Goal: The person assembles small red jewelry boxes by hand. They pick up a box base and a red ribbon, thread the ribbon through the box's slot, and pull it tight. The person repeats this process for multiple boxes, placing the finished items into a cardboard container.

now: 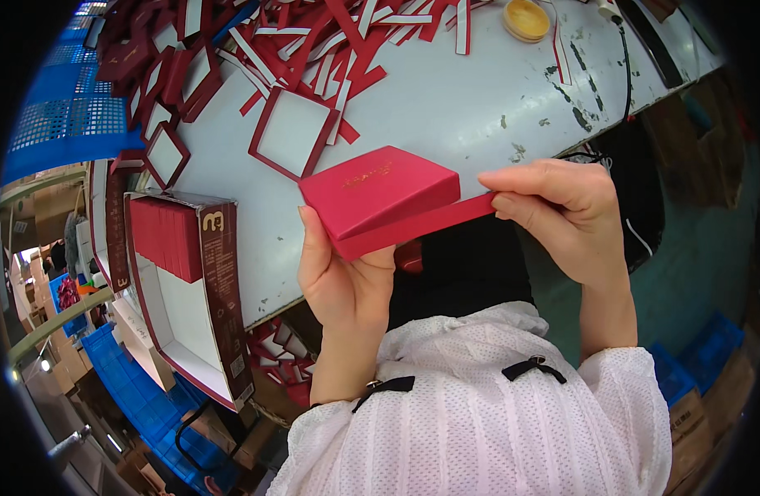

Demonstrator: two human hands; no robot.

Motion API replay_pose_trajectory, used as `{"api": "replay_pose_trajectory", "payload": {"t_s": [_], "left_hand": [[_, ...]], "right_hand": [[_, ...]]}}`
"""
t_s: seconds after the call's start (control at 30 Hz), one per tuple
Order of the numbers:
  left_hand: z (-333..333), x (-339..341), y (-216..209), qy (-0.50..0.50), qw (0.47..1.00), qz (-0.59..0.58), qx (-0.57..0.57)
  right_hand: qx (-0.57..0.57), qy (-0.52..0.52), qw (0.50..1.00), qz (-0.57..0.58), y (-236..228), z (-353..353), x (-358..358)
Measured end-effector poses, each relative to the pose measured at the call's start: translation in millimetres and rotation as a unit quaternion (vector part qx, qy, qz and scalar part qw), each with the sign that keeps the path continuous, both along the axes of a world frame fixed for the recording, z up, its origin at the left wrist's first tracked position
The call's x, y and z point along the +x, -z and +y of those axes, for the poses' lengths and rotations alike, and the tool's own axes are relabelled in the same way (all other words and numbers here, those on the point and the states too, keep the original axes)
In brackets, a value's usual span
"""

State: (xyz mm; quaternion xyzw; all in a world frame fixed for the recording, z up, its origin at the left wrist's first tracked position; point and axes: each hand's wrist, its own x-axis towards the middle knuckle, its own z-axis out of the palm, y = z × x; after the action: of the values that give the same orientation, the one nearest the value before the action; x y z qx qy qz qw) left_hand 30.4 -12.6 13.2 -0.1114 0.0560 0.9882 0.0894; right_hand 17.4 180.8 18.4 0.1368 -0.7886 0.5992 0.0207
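A red box lid [380, 186] with small gold lettering on top is held up over the table's front edge. My left hand [343, 277] grips its near left corner, thumb on the left side and fingers underneath. Along the near side of the lid runs a red strip [421, 225], against the lid at its left end and standing away from it at the right. My right hand [566, 211] pinches the free right end of this strip between thumb and fingers. The inside of the lid is hidden.
On the grey table [430, 99] lie many loose red-and-white strips [314, 50], an open box lid [296, 132] and a heap of dark red boxes [148, 62]. A round yellow container [526, 20] stands far right. At left, a carton [219, 289] holds stacked red pieces [165, 238].
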Motion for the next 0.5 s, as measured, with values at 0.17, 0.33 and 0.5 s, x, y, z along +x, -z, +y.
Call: {"api": "replay_pose_trajectory", "payload": {"t_s": [0.17,0.33,0.5], "left_hand": [[-2.0,4.3,-0.9,0.023,0.995,-0.042,0.083],[-6.8,9.1,2.7,0.054,0.99,-0.057,0.113],[16.3,16.1,28.9,-0.053,0.949,0.147,-0.275]], "right_hand": [[-0.001,0.014,1.0,0.011,3.6,-7.2,-2.1],[-0.019,0.011,1.0,0.006,3.4,-10.7,1.6],[0.025,-0.016,1.0,0.01,1.2,-23.2,13.9]]}}
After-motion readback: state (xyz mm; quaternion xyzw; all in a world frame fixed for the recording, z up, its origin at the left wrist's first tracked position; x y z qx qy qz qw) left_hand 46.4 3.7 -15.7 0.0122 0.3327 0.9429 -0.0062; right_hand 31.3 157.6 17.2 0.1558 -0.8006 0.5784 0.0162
